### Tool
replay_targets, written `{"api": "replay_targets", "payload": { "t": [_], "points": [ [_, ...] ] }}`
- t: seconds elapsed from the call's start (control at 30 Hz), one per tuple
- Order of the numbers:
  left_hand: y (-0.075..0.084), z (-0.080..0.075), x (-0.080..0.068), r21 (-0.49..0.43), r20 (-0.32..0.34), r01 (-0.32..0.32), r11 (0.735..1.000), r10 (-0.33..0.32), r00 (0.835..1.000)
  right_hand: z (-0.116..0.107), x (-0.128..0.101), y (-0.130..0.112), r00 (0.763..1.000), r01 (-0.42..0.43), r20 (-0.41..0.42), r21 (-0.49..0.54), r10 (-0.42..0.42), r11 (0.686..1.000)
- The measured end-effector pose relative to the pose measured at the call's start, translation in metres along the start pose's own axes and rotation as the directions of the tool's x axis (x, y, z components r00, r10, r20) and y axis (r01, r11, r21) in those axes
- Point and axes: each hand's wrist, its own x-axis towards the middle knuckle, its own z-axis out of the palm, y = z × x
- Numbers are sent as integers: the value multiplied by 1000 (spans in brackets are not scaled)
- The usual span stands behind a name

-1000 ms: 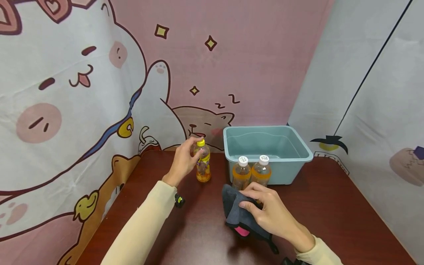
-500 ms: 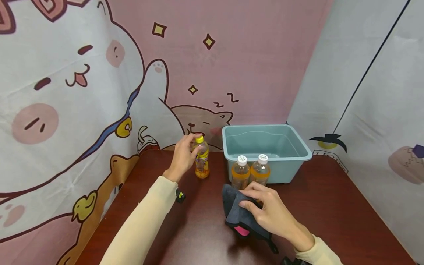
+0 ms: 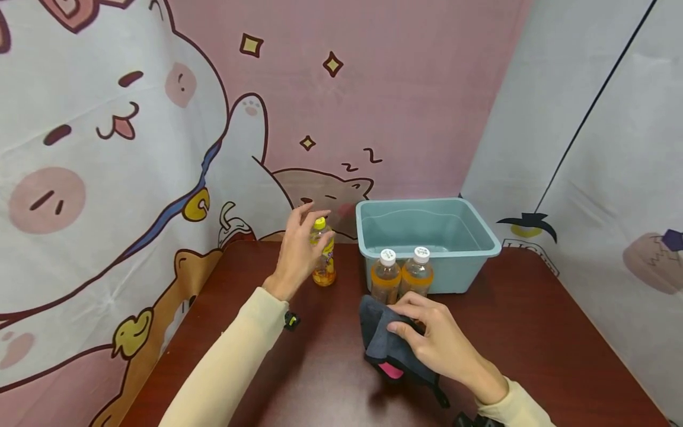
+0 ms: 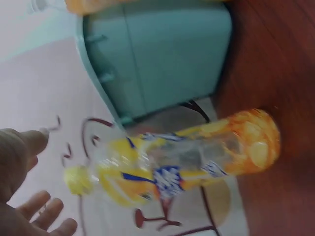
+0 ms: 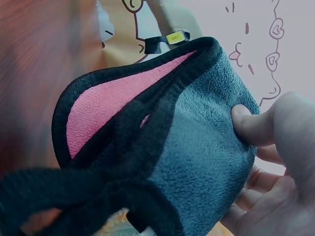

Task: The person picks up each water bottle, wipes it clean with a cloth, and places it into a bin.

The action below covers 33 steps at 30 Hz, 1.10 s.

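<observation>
A clear bottle with a yellow cap and yellow label (image 3: 324, 274) stands upright on the table, with some orange showing at its base. Around its upper part, my left hand (image 3: 296, 254) is spread with thumb and fingers apart; the left wrist view shows those fingertips (image 4: 55, 206) off the cap of the bottle (image 4: 167, 164). My right hand (image 3: 440, 341) pinches a folded dark grey fleecy cloth (image 3: 380, 332) above the table. In the right wrist view the thumb presses on the grey face of the cloth (image 5: 211, 118), which has black edging, a black strap and a pink inside.
Behind the cloth stand two clear bottles with white caps and orange bands, the left one (image 3: 385, 277) beside the right one (image 3: 418, 274). A light blue plastic bin (image 3: 463, 276) is behind them on the dark red-brown table (image 3: 533, 344). A printed cartoon curtain (image 3: 416, 89) hangs behind the table.
My left hand has let go of the yellow-capped bottle's cap, its fingers spreading and lifting off it. The right hand keeps its pinch on the cloth; the view has shifted slightly.
</observation>
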Motion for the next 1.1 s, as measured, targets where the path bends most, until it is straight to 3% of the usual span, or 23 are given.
{"api": "replay_targets", "payload": {
  "t": [0.17, 0.3, 0.4, 0.57, 0.73, 0.87, 1.1],
  "points": [
    [32, -4, 2, -43, 8, -181, 982, 182, 983, -1, 0, 1, 1000, 5, -8, -1, -5, 1000],
    [57, -4, 0, -87, 91, -299, 950, 306, 948, -2, 1, 1, 1000, 14, -13, 2, -14, 1000],
    [69, -1, -3, -116, 155, -349, 930, 364, 918, -3, 1, 1, 1000, 13, -10, 5, -13, 1000],
    [79, 7, -9, -157, 220, -377, 913, 404, 888, -3, 0, 1, 1000, 3, -4, 3, -3, 1000],
    [81, 16, -12, -150, 252, -391, 908, 418, 873, -4, -2, 3, 1000, -1, -8, 1, 1, 1000],
    [82, 21, -14, -157, 258, -387, 909, 416, 872, -3, -3, 3, 1000, -9, -10, 2, 9, 1000],
    [80, 30, -17, -190, 254, -348, 918, 388, 886, -3, -6, 3, 1000, -18, -14, -2, 18, 1000]
  ]
}}
